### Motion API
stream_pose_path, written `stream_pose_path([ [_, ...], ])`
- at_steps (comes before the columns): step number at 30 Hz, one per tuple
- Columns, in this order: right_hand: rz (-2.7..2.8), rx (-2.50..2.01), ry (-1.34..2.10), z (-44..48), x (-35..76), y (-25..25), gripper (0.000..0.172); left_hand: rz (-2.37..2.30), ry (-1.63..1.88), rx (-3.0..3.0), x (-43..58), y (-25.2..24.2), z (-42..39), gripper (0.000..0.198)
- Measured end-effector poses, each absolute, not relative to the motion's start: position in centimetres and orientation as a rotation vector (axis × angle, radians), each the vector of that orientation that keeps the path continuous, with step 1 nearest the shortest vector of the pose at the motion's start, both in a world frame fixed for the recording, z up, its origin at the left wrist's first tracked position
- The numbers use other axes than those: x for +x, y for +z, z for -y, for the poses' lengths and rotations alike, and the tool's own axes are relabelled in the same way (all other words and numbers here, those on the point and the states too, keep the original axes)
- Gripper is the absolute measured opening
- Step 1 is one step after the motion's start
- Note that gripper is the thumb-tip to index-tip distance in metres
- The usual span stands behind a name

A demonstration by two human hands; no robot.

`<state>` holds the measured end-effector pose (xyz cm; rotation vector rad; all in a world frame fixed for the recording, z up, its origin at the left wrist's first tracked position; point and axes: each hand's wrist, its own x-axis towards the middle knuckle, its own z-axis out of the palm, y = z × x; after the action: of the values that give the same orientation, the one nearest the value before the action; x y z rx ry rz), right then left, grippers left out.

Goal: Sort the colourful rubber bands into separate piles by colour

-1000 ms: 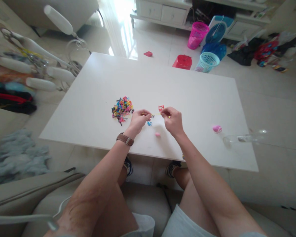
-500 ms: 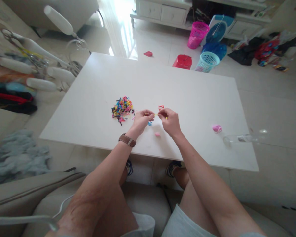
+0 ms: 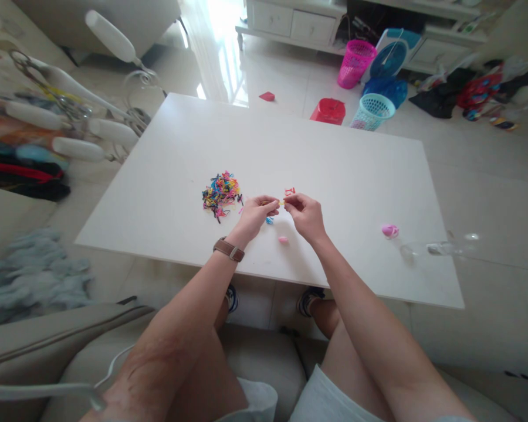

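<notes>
Over the white table (image 3: 149, 176), my left hand (image 3: 258, 217) and my right hand (image 3: 307, 217) pinch a small yellow rubber band (image 3: 282, 203) stretched between their fingertips. Left of my left hand lies a heap of many-coloured small rubber bands (image 3: 221, 194). A few blue bands (image 3: 269, 220) rest under my left fingers, and red bands (image 3: 289, 191) sit just beyond my right fingertips. Closer to me is a small pink piece (image 3: 283, 240), its kind unclear. My curled fingers partly hide what lies in my palms.
A pink-purple object (image 3: 390, 231) and a clear bottle-like item (image 3: 431, 249) are at the table's right end. White rounded rack arms (image 3: 110, 36) stand by the left edge. Beyond the far edge are a red bin (image 3: 329, 110), a light-blue basket (image 3: 373, 111) and a magenta basket (image 3: 356, 63).
Both hands stay together with the yellow band between them; the fingers have shifted only slightly. The whole view has moved a little, so everything appears slightly further right.
</notes>
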<state>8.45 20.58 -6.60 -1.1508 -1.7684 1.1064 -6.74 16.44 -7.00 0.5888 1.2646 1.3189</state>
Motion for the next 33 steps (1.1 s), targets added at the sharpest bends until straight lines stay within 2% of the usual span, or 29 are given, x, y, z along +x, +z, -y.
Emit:
stream_pose_path([
  [22, 1.753, -1.162, 1.099, -20.55, 8.21, -6.37, 0.009, -1.266, 1.290, 0.565, -6.53, -7.02, -16.29, 0.014],
  [33, 1.770, -1.152, 1.100, -20.65, 8.36, -6.71, 0.013, -1.213, 1.290, 0.551, -6.54, -7.74, -16.56, 0.015],
])
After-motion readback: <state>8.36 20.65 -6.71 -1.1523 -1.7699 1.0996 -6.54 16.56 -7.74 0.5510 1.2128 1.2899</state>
